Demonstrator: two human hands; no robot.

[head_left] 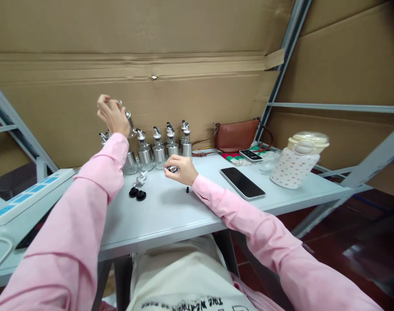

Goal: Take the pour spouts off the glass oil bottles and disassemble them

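Note:
My left hand (112,115) is raised at the back left, fingers bent round an oil dispenser bottle (131,124). The hand hides much of that bottle, which is above the table. Low over the middle of the table, my right hand (183,169) is closed on a small shiny metal piece (173,169), partly covered by the fingers. Several glass-and-steel oil bottles with pour spouts (159,151) stand in a row behind it. Two black round caps (141,195) and clear plastic fittings (141,178) lie to the left. A tiny black plug (187,190) is beneath my right wrist.
A phone (243,183) lies on the table (164,216) to the right. Behind it are a brown bag (237,136) and a smaller device (250,156). A dotted jug (294,164) stands near the right edge. A power strip (31,194) lies at left; cardboard (184,103) walls the back.

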